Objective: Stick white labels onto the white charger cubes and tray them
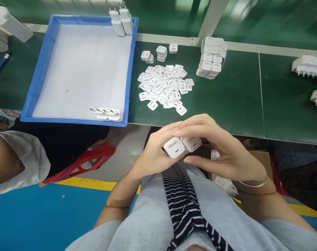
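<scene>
Two white phone chargers sit side by side at my waist, their slotted end faces turned up. My left hand [155,148] is wrapped round the left charger [172,149], which is printed "Fibaks". My right hand [218,144] curves over from the right, its fingertips lying across the left hand's fingers and its thumb at the lower edge of the right charger [193,143]. The plug ends of both are hidden below the hands. On the green bench in front lies a loose heap of white charger end caps [165,85], each with a small slot.
Three small stacks of caps [161,51] stand behind the heap. A block of chargers [211,57] is at right. The blue tray [129,69] at left holds several chargers [122,22] with pins. More chargers [310,66] line the far right. Another person's arm [6,160] is at left, near a red stool [95,157].
</scene>
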Demonstrator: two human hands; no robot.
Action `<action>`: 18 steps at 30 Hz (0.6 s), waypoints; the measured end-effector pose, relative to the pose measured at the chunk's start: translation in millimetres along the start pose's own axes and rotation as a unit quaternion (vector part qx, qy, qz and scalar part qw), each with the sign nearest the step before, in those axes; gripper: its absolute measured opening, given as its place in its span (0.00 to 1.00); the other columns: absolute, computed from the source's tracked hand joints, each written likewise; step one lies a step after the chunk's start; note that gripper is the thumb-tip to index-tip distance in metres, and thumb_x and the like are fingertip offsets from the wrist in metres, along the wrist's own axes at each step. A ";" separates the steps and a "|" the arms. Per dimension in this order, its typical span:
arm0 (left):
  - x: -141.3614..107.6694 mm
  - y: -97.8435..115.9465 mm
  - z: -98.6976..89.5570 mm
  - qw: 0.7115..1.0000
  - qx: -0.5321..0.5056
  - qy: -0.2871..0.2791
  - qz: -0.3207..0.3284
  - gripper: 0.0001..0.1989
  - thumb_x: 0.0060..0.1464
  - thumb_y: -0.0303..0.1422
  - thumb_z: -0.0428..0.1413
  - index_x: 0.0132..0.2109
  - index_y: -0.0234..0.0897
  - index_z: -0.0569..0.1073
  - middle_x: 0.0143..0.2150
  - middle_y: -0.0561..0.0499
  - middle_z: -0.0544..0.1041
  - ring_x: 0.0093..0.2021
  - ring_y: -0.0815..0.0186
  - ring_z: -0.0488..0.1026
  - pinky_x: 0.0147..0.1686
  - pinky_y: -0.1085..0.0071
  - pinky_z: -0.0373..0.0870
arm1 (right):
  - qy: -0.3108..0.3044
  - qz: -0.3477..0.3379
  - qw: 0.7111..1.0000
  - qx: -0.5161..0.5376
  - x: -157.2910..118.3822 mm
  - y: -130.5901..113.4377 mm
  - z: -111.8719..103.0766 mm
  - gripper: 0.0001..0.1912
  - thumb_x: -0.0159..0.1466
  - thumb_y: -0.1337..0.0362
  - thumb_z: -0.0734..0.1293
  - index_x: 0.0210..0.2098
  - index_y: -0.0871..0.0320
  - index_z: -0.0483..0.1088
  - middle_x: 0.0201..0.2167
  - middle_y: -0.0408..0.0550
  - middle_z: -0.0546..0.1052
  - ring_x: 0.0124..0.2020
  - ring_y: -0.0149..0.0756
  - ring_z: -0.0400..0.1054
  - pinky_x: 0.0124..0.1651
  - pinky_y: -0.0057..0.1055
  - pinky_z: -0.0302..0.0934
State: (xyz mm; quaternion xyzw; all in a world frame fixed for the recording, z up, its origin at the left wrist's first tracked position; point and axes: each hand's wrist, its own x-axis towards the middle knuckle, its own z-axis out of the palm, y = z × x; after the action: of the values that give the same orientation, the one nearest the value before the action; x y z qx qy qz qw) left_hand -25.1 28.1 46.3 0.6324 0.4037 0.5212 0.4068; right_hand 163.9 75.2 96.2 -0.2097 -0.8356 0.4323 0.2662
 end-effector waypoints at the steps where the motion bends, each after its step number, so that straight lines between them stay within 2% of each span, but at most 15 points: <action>1: 0.1 0.1 -0.4 1.000 0.002 0.002 0.014 0.17 0.54 0.31 0.66 0.52 0.42 0.78 0.53 0.47 0.82 0.51 0.58 0.80 0.50 0.62 0.79 | 0.025 -0.002 1.000 0.002 -1.6 -0.2 0.3 0.23 0.68 0.68 0.69 0.61 0.49 0.66 0.54 0.52 0.72 0.56 0.47 0.67 0.56 0.46 0.67; 4: 1.2 1.6 -1.5 0.999 0.028 -0.008 0.033 0.20 0.54 0.31 0.66 0.54 0.43 0.77 0.56 0.46 0.80 0.56 0.56 0.78 0.54 0.60 0.77 | 0.107 0.003 0.993 -0.042 -6.7 0.4 2.8 0.20 0.67 0.66 0.69 0.58 0.47 0.70 0.52 0.52 0.73 0.54 0.49 0.69 0.52 0.47 0.69; 7: 2.4 3.9 -2.6 0.999 0.036 -0.012 0.031 0.21 0.55 0.31 0.66 0.56 0.44 0.76 0.58 0.46 0.80 0.58 0.56 0.77 0.58 0.59 0.76 | 0.179 -0.029 0.975 -0.126 -11.5 3.6 8.9 0.18 0.68 0.59 0.69 0.57 0.43 0.72 0.54 0.51 0.73 0.55 0.52 0.68 0.54 0.51 0.67; 11: 2.2 3.7 -4.3 0.999 0.023 0.016 0.032 0.22 0.54 0.30 0.66 0.56 0.43 0.77 0.57 0.46 0.80 0.58 0.57 0.77 0.59 0.59 0.75 | 0.146 -0.077 0.957 -0.239 -16.2 8.1 22.1 0.24 0.66 0.44 0.68 0.59 0.42 0.71 0.63 0.51 0.67 0.59 0.57 0.62 0.60 0.56 0.61; 13: 0.9 2.2 -3.9 0.999 0.016 0.023 0.027 0.23 0.52 0.29 0.68 0.56 0.42 0.77 0.57 0.45 0.80 0.59 0.57 0.77 0.60 0.59 0.74 | 0.171 -0.082 0.947 -0.258 -17.8 9.3 28.5 0.29 0.65 0.39 0.66 0.60 0.43 0.71 0.66 0.52 0.64 0.62 0.59 0.60 0.62 0.57 0.58; 15: -1.0 0.5 -2.6 0.999 0.014 0.033 0.017 0.23 0.51 0.29 0.68 0.55 0.41 0.77 0.57 0.44 0.80 0.59 0.57 0.76 0.61 0.59 0.74 | 0.178 -0.084 0.944 -0.264 -18.7 11.0 33.1 0.30 0.65 0.38 0.65 0.60 0.45 0.71 0.68 0.53 0.61 0.63 0.60 0.57 0.63 0.58 0.56; 17: -1.9 -1.0 -3.7 0.999 0.021 0.046 0.008 0.22 0.51 0.29 0.68 0.54 0.40 0.78 0.56 0.43 0.80 0.59 0.57 0.77 0.60 0.58 0.74 | 0.160 -0.078 0.950 -0.256 -19.1 14.9 34.2 0.27 0.67 0.40 0.64 0.59 0.45 0.72 0.69 0.53 0.60 0.65 0.60 0.57 0.63 0.58 0.55; 18: -1.1 -1.4 -6.8 0.998 0.032 0.051 0.007 0.21 0.52 0.30 0.68 0.54 0.40 0.78 0.56 0.43 0.80 0.59 0.57 0.77 0.60 0.57 0.74 | 0.171 -0.069 0.953 -0.241 -19.2 17.9 33.0 0.25 0.68 0.41 0.63 0.57 0.45 0.73 0.69 0.52 0.59 0.65 0.59 0.57 0.63 0.58 0.56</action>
State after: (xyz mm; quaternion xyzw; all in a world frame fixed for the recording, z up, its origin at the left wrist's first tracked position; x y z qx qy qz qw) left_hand -32.1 28.2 45.5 0.6209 0.4360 0.5419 0.3616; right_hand 160.1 53.5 60.2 -0.2800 -0.8696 0.1561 0.3754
